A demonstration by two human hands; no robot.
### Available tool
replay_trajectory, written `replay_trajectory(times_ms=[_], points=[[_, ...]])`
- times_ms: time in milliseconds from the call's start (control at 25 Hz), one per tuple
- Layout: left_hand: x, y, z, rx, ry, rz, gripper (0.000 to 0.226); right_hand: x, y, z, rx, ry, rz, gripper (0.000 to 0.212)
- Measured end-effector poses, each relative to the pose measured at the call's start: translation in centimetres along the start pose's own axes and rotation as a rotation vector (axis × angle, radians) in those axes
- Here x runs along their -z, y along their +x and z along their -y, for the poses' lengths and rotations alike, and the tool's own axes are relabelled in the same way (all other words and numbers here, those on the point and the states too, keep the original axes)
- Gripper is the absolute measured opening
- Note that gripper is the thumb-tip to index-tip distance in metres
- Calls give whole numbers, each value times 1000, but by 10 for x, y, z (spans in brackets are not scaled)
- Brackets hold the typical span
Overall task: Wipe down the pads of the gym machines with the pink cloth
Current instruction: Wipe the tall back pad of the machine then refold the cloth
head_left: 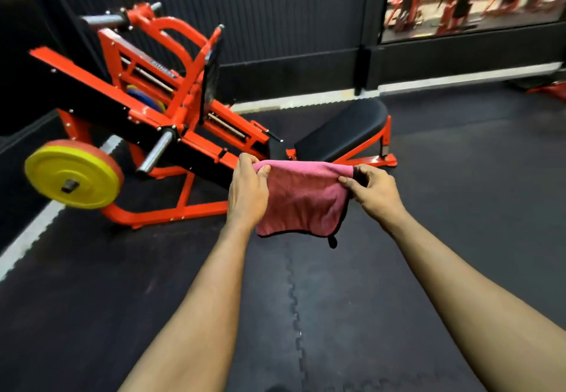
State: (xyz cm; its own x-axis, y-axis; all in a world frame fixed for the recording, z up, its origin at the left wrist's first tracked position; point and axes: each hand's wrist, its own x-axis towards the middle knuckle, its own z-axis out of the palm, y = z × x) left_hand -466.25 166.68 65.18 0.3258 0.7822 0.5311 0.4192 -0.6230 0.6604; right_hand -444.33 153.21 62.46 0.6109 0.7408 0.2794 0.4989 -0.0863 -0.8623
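With our left hand (pixel 248 189) and right hand (pixel 372 191) each pinching a top corner of the pink cloth (pixel 301 198) at frame centre, we should fold it flat before wiping the black seat pad (pixel 343 129) just above.

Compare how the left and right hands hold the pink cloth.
The left hand grips the upper left corner of the pink cloth, thumb laid over the front; the right hand pinches the upper right corner between thumb and fingertips. The left hand overlaps the cloth's side edge; the right hand lies mostly beside it. Both hold it spread in the air.
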Motion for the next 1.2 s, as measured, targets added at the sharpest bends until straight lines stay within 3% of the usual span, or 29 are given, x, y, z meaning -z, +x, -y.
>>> replay_trajectory(times_ms=[80,240,320,440,560,640,840,1200], points=[[-24,19,-18,-20,-100,33,14,21,8,-1,-17,-39,-126,24],[-80,67,-50,-132,-243,89,16,61,30,-2,-84,-82,-366,56],[-110,92,-70,-199,-325,152,18,82,41,-2,-125,-41,-473,52],[-152,132,-99,-265,-451,270,21,111,50,-2,-176,101,-520,22],[-191,162,-131,-354,-558,380,21,139,50,-5,-213,136,-563,30],[-217,169,-159,-429,-623,458,17,157,44,-10,-226,96,-686,32],[-274,133,-243,-590,-820,651,10,218,1,-30,-306,-83,-1078,26],[-372,-2,-432,-743,-1041,936,15,381,-126,-63,-370,-302,-1482,13]])
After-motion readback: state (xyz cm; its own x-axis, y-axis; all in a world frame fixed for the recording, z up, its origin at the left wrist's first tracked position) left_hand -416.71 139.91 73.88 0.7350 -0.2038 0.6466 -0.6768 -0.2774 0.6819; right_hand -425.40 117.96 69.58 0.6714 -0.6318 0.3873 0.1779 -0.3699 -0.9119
